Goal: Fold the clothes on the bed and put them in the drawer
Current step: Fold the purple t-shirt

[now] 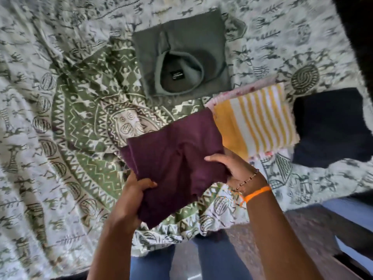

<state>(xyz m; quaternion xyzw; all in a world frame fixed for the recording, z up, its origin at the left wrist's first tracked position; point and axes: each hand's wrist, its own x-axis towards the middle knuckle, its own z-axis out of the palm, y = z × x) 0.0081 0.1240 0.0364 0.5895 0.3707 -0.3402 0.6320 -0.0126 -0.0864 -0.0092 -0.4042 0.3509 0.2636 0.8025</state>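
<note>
Holding: I grip a folded dark maroon cloth garment [173, 160] in both hands, lifted just above the near edge of the bed.
Left hand: my left hand [133, 190] clamps the garment's near left corner, thumb curled over the top, fingers hidden beneath.
Right hand: my right hand [232, 166] grasps the garment's right edge, thumb on top; a beaded bracelet [247, 179] and an orange thread band [257, 194] sit on that wrist.
Beside it: a folded yellow-and-white striped cloth [256, 120] lies just right of the maroon garment, on top of a pale pink patterned piece [242, 89].
Farther out: a folded grey-green top [181, 51], collar label showing, lies beyond; a folded dark navy garment [331, 126] lies far right.
Surface: all rest on a green-and-white printed bedsheet [60, 118].
</note>
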